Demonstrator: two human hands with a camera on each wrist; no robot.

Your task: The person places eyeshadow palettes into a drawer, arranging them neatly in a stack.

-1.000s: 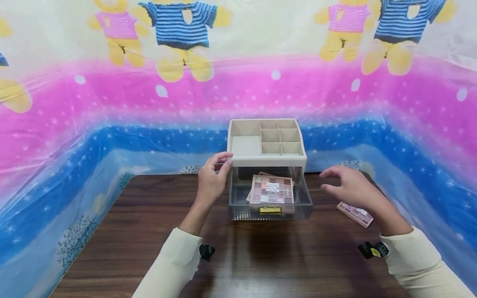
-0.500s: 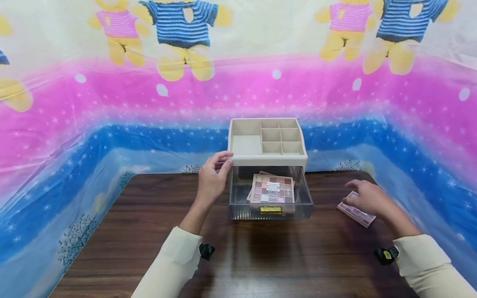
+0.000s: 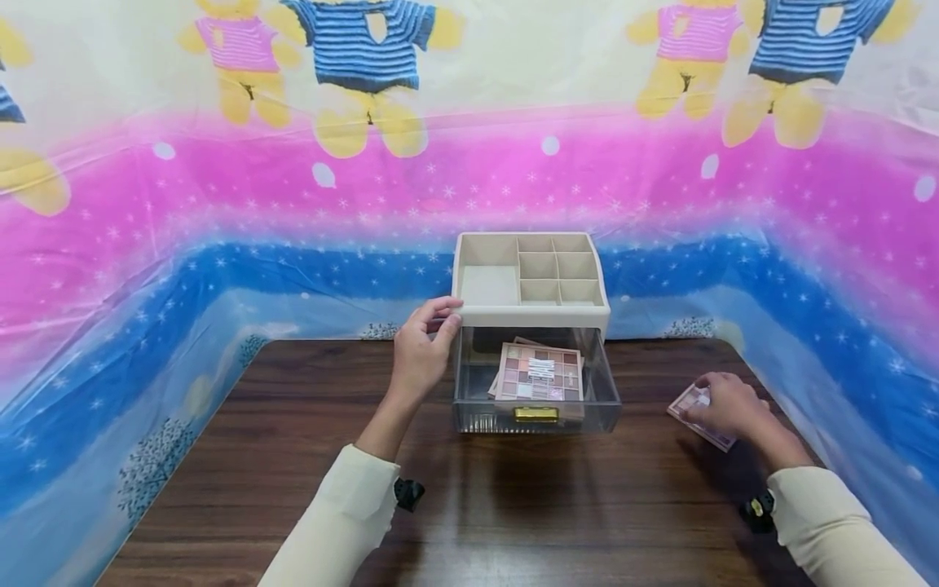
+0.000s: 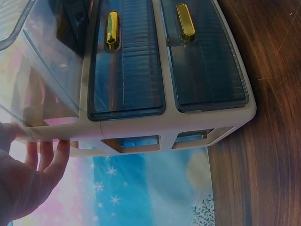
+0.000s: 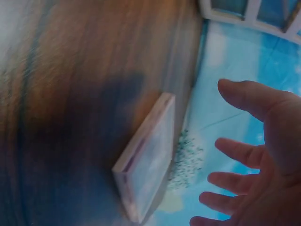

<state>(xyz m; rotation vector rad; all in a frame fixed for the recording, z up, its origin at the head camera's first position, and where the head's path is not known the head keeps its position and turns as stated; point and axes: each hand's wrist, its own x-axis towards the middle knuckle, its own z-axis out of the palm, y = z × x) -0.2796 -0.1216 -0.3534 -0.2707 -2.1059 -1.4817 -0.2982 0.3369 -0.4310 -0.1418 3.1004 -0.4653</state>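
A cream desktop drawer organizer stands at the back of the table, with its clear top drawer pulled out. Inside that drawer lie eyeshadow palettes, one overlapping another. My left hand grips the organizer's left front edge, thumb in front and fingers along the side; the left wrist view shows the fingertips on the cream frame. To the right, my right hand hovers over another eyeshadow palette on the table, partly covering it in the head view. Its fingers are spread and apart from the palette in the right wrist view.
Two lower drawers with gold handles are closed beneath the open one. Divided compartments top the organizer. A printed cloth hangs behind and beside the dark wooden table.
My right hand has moved right and down, from beside the organizer to over the palette on the table. The left hand keeps its hold on the organizer's edge.
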